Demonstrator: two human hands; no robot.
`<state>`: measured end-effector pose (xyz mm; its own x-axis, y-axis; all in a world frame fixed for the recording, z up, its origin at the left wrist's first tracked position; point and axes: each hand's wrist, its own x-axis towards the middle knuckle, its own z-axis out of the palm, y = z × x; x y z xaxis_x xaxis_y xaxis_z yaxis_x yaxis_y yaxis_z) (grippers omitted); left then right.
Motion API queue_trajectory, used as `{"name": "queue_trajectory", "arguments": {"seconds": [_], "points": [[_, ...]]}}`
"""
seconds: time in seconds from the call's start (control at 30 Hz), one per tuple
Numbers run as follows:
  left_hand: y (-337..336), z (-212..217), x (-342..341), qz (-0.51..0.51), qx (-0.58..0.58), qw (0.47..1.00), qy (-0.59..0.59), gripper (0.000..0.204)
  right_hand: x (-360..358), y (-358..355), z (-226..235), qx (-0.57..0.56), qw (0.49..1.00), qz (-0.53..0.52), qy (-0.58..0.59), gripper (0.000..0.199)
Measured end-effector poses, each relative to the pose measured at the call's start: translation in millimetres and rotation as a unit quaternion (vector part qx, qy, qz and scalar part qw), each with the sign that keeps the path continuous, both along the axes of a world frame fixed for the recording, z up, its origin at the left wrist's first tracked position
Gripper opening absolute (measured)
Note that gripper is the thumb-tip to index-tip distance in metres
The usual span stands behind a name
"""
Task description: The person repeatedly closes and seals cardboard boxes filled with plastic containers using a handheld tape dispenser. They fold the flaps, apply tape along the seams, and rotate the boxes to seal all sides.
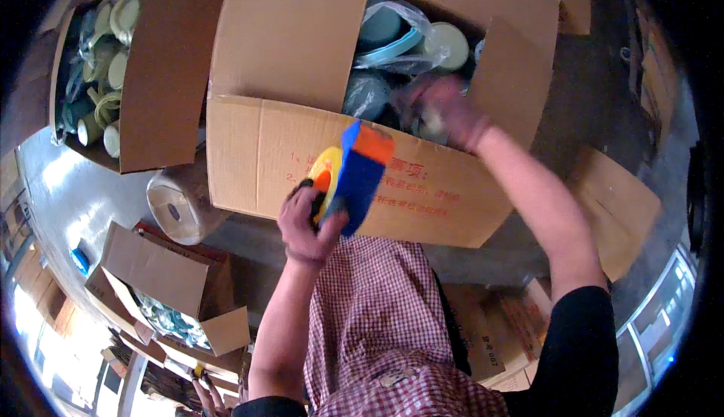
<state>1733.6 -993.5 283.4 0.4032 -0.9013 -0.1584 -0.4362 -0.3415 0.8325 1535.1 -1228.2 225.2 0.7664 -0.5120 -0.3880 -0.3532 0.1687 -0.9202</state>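
A blue tape dispenser (pixel 362 191) with an orange end and a yellow ring sits in my gloved left hand (pixel 308 225), its fingers wrapped round it. It is held up in front of a large open cardboard box (pixel 249 153). My right hand (pixel 456 115), also gloved, reaches over the near edge into that box; motion blurs its fingers, so what they touch is unclear. Inside lie dark teal containers in clear plastic bags (pixel 369 94), a light blue curved handle (pixel 391 51) and a round pale green lid (pixel 446 46).
Another open box (pixel 162 78) at the left holds several pale green and teal containers. Below it are a wrapped brown roll (pixel 181 206) and an open box (pixel 154 255) with bagged items. Another person's hand (pixel 210 396) shows at lower left. Flat cardboard (pixel 615 210) lies at right.
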Motion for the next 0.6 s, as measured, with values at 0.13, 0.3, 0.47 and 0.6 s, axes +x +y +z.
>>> {"name": "queue_trajectory", "arguments": {"seconds": [0.13,0.3,0.47,0.6], "points": [[-23,-27,-5,0.096,0.121,0.981,0.115,0.042,-55,-15,72,0.217,0.935,-0.275,-0.049,0.025],[-19,-44,-4,0.105,0.057,0.981,0.155,0.045,-85,119,-16,0.156,0.965,-0.173,0.125,0.028],[-28,-27,-11,0.184,0.061,0.958,0.212,0.044,-92,153,-115,0.19,0.876,-0.409,0.17,0.027],[-7,-7,-11,0.14,0.04,0.953,0.264,0.048,-74,122,-71,0.352,0.814,-0.457,-0.063,0.018]]}}
